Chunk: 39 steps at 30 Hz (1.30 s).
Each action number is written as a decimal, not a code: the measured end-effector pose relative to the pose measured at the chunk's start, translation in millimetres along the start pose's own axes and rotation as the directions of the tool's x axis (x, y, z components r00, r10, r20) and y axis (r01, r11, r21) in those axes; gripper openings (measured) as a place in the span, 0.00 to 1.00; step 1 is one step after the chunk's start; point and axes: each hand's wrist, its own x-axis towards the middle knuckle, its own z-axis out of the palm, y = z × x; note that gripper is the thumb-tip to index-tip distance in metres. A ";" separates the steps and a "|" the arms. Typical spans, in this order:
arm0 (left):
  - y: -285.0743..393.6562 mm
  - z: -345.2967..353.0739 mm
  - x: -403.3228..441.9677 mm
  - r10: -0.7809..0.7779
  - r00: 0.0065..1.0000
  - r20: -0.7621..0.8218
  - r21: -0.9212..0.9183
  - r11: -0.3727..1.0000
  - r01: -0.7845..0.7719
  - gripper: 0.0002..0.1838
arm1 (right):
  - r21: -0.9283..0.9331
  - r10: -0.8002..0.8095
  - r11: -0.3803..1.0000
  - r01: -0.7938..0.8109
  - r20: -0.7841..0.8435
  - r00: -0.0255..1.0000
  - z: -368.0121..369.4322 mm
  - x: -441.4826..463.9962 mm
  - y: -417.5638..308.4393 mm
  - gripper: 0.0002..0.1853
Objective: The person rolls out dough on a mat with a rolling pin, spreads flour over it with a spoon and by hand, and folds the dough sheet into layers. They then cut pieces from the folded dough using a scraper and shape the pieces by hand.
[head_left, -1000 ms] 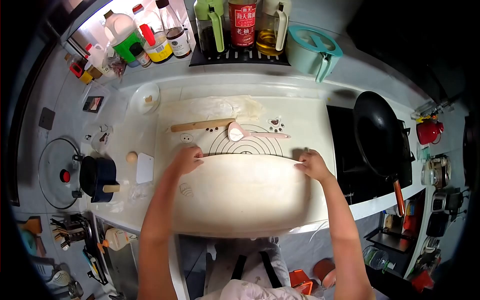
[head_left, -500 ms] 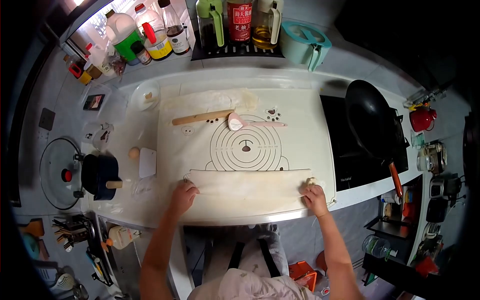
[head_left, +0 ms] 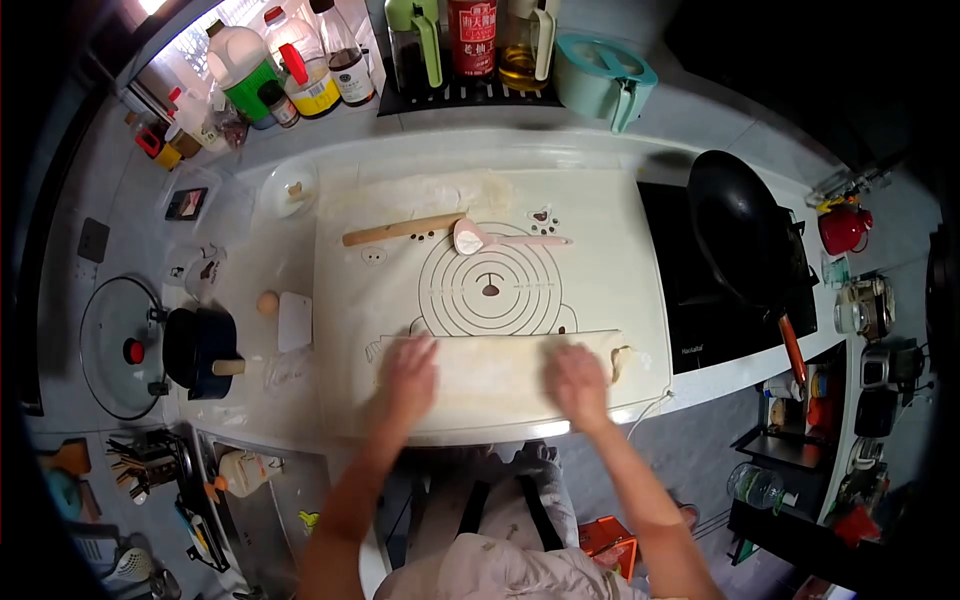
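A long, pale sheet of dough point(head_left: 490, 376), with what looks like a fold along it, lies across the near part of a baking mat point(head_left: 610, 260) printed with rings. My left hand point(head_left: 412, 378), slightly blurred, rests on the left part of the dough with its fingers stretched forward. On the right part lies my right hand point(head_left: 577, 383), fingers extended and nothing visibly held. Past the right hand, the dough's end point(head_left: 620, 364) looks uneven. Farther back are a wooden rolling pin point(head_left: 400, 230) and a pink scoop point(head_left: 470, 238) with white powder in it.
Another thin, pale sheet point(head_left: 420, 195) lies at the mat's back edge. To the left are an egg point(head_left: 268, 304), a white scraper point(head_left: 295, 322) and a dark pot point(head_left: 200, 352). A black wok point(head_left: 735, 225) sits on the cooktop point(head_left: 690, 310) at the right.
Both hands have left the ends of the dough and moved inward onto its top. Their fingers have gone from pinching the ends to lying stretched out. The view has shifted slightly.
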 end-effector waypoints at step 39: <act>20.0 89.9 44.3 -0.555 0.624 0.550 -0.658 -0.748 -0.086 0.12 | 0.212 0.197 0.950 -0.228 0.161 0.967 22.5 49.1 -63.8 0.10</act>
